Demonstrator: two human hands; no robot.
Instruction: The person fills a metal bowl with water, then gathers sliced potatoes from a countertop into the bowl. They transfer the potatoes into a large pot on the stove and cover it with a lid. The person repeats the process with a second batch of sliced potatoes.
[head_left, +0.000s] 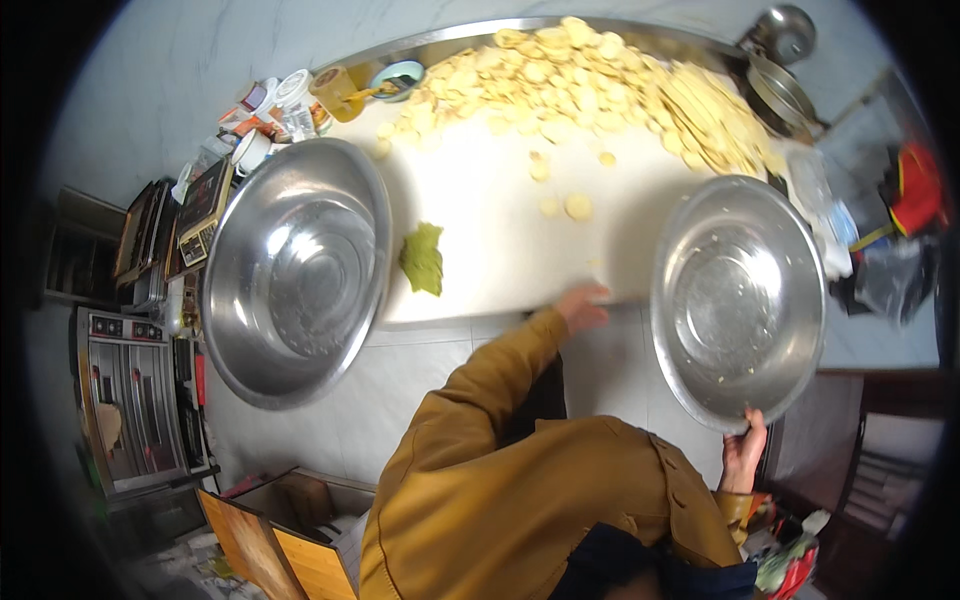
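My right hand (742, 451) grips the near rim of a wide stainless steel basin (701, 375), thumb over the edge. The basin is tilted at the right end of a white work table (480, 255), and small pale scraps cling to its inner wall. My left hand (583, 309), slightly blurred, is by the table's front edge with fingers apart and nothing in it. Toward the back lies a large heap of thin pale-yellow rounds (540, 82). Long flat yellow strips (712, 112) overlap at its right side. A few loose rounds (577, 206) lie nearer to me.
A second large steel basin (300, 277) stands at the left, beside a crumpled yellow-green piece (424, 259). Behind it are a honey-coloured jar (337, 94), a small bowl (397, 79) and tubs (292, 88). An oven (135, 397) is far left; an open wooden box (285, 532) stands below.
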